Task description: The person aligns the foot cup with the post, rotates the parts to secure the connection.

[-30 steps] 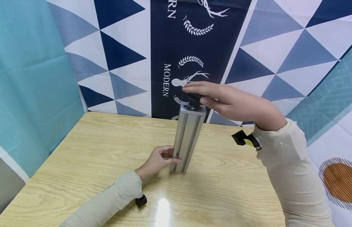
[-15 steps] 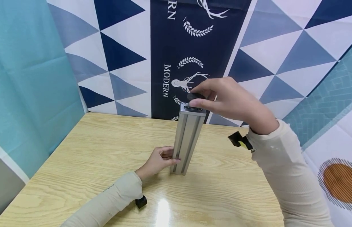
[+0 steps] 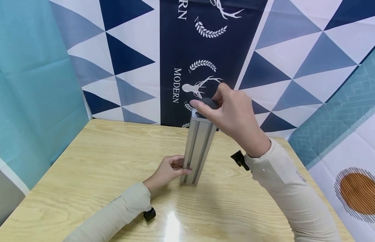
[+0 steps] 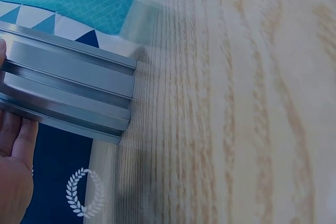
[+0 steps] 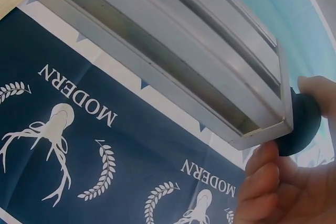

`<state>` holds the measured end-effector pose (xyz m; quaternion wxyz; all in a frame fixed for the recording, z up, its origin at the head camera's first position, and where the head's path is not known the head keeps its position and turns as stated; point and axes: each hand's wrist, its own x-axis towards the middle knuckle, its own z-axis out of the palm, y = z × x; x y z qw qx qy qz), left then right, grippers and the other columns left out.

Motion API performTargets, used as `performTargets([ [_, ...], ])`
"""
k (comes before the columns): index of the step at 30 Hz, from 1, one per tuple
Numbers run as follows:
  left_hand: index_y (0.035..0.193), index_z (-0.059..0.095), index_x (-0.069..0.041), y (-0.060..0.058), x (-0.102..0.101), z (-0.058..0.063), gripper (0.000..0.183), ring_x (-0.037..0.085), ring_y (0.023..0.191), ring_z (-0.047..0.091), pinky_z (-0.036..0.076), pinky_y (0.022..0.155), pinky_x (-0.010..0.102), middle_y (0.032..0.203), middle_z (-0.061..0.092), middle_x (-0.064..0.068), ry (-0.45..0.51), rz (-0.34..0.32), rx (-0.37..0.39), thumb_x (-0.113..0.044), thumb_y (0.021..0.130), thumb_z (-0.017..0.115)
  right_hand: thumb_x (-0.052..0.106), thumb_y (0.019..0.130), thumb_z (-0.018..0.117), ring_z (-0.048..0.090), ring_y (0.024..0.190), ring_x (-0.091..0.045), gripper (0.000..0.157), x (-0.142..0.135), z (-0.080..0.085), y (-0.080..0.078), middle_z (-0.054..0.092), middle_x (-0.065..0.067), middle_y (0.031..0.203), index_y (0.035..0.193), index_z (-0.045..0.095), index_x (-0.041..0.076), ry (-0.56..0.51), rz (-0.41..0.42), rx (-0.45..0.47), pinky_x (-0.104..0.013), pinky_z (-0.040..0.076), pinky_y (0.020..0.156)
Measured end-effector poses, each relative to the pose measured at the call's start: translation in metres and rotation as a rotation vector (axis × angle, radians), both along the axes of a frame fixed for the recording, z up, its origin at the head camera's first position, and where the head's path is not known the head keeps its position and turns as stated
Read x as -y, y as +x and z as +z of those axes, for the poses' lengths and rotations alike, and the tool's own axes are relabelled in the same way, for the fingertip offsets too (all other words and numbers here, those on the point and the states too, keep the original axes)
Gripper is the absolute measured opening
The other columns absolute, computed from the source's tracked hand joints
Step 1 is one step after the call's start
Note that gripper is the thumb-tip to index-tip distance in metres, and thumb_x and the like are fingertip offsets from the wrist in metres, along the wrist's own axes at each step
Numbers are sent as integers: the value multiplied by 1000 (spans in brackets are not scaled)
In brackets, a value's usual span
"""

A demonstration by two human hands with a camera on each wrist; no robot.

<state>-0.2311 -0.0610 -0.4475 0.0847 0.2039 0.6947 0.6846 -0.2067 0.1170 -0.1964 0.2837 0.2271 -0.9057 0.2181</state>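
An aluminium extrusion profile with lengthwise grooves stands upright on the wooden table. On its top end plate sits a round black foot, seen side-on in the right wrist view as a dark disc close against the plate. My right hand pinches that foot, thumb on the near side and fingers curled round the far side. Low on the profile, my left hand grips it from the left, thumb across the front face. In the left wrist view, fingertips lie along the profile's edge.
The light wooden table runs back to a patterned cloth of blue triangles and a navy strip. A teal cloth hangs at the left. A black wrist camera sticks out from the right sleeve.
My right hand has gone from lying flat over the foot to pinching its rim, its wrist turning and dropping leftward. The left hand and profile have stayed in place.
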Motion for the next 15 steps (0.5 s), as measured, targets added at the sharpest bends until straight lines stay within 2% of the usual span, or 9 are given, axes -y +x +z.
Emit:
performTargets([
  [6,124,63,-4,-1,0,1,44,22,104,66,54,87,30,114,68,13,-9,13,15,-12,82,77,62,79,68,50,54,-21,59,-1,5,1,58,-7,66,78,52,5,33,-22,29,-33,40,52],
  [9,124,63,-4,0,0,0,45,22,105,66,54,87,30,114,68,13,-10,14,16,-13,82,77,61,87,60,56,62,-21,55,-6,12,2,64,-7,74,89,59,6,82,8,94,-35,46,60],
  [12,125,62,-5,0,0,-1,47,21,106,65,54,88,30,115,68,12,-12,10,16,-15,82,78,51,98,48,62,81,-20,48,-16,23,1,68,-5,97,114,62,8,169,139,180,-40,50,74],
  [15,126,62,-5,0,0,0,50,21,107,65,54,88,30,116,68,12,-18,7,12,-18,81,79,32,104,43,57,111,-22,42,-28,35,-3,58,-6,130,139,49,10,302,346,267,-45,46,94],
])
